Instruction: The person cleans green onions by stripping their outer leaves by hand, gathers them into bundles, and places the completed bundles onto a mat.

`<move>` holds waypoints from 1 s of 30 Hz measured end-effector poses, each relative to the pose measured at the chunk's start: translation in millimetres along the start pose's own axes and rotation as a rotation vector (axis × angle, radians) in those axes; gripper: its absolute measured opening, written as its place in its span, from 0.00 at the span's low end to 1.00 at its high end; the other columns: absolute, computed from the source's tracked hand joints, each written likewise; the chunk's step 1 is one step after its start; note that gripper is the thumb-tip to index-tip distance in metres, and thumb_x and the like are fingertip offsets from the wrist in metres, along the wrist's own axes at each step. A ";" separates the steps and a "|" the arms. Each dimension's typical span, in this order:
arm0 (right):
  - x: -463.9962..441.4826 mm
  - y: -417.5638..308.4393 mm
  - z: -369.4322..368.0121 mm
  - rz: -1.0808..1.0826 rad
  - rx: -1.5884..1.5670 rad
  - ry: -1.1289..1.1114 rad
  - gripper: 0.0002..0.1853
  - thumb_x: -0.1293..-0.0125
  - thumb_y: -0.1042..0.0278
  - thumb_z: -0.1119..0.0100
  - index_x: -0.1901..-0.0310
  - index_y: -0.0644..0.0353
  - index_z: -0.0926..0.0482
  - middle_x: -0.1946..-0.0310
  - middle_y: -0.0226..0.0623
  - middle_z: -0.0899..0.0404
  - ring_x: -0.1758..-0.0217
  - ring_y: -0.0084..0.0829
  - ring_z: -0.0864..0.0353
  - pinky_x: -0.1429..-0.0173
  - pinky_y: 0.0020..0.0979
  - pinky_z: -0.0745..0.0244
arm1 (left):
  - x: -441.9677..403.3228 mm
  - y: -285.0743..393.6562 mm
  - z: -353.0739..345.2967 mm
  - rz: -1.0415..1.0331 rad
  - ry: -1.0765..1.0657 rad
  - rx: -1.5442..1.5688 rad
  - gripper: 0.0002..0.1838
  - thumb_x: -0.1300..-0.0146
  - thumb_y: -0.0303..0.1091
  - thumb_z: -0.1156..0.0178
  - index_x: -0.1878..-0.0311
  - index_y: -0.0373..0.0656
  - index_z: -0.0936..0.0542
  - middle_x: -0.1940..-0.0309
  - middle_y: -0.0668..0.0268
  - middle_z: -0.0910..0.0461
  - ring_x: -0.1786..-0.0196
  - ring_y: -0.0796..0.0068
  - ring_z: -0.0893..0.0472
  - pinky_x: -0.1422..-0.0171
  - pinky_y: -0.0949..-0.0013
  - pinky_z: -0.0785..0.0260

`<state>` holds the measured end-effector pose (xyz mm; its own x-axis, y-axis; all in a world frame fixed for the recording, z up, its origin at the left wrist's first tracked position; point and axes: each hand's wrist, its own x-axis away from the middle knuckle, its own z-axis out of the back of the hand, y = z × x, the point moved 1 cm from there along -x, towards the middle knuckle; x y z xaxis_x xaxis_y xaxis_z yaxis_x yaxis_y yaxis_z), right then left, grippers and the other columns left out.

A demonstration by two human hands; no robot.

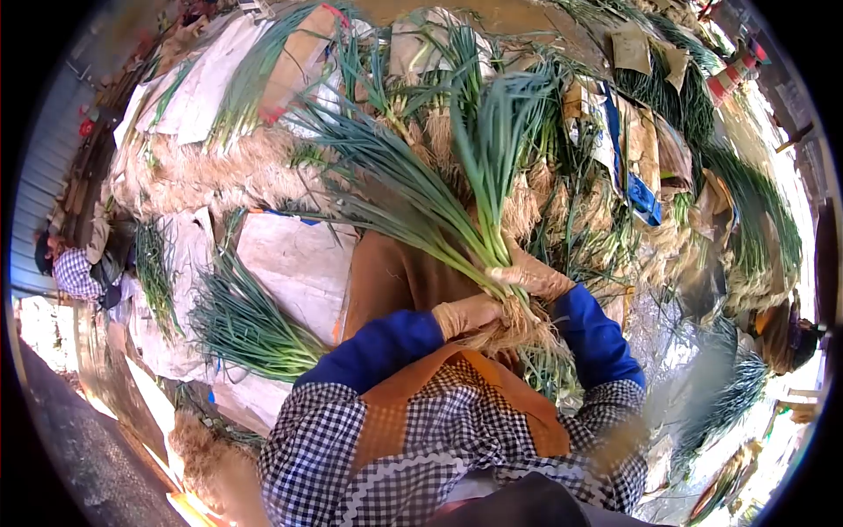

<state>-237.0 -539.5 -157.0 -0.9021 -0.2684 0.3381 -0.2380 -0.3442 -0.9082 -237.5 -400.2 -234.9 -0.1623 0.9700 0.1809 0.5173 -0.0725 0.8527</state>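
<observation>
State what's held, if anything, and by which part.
Bunch of green onions: right grip around the pale stalk bases; left grip at the roots, hold unclear.

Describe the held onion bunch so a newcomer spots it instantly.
Find the checked smock at bottom centre. Just above, the left hand and right hand hold a bunch of green onions near its roots. Unlike the pile lying left, its leaves fork into two sprays.

Leaves (502,132) look smooth, roots (527,330) rough and fibrous.
</observation>
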 end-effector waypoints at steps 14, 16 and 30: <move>32.4 40.6 16.0 -0.078 0.445 -0.010 0.53 0.51 0.57 0.37 0.33 0.70 0.61 0.52 0.54 0.27 0.56 0.40 0.22 0.52 0.32 0.27 | 44.9 -1.9 33.9 0.026 0.012 0.866 0.23 0.38 0.35 0.46 0.41 0.42 0.34 0.41 0.61 0.33 0.41 0.63 0.31 0.37 0.53 0.39; 43.2 -5.7 -7.6 -0.195 0.661 0.002 0.49 0.50 0.60 0.39 0.32 0.68 0.59 0.54 0.50 0.25 0.62 0.39 0.20 0.56 0.32 0.25 | 21.4 -2.6 17.1 -0.030 0.020 0.889 0.21 0.37 0.36 0.47 0.41 0.43 0.33 0.41 0.60 0.33 0.41 0.62 0.31 0.36 0.54 0.40; 195.3 36.8 70.3 0.343 0.067 0.563 0.09 0.38 0.65 0.45 0.63 0.61 0.21 0.64 0.40 0.20 0.60 0.29 0.20 0.59 0.29 0.23 | -12.5 103.6 13.1 -0.613 0.007 0.499 0.31 0.55 0.29 0.42 0.43 0.39 0.35 0.65 0.64 0.29 0.56 0.67 0.28 0.38 0.56 0.39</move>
<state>-396.6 -667.9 -107.0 -0.9773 0.1326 -0.1651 0.1031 -0.3827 -0.9181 -170.9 -416.8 -155.2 -0.5450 0.8017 -0.2457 0.6495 0.5889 0.4809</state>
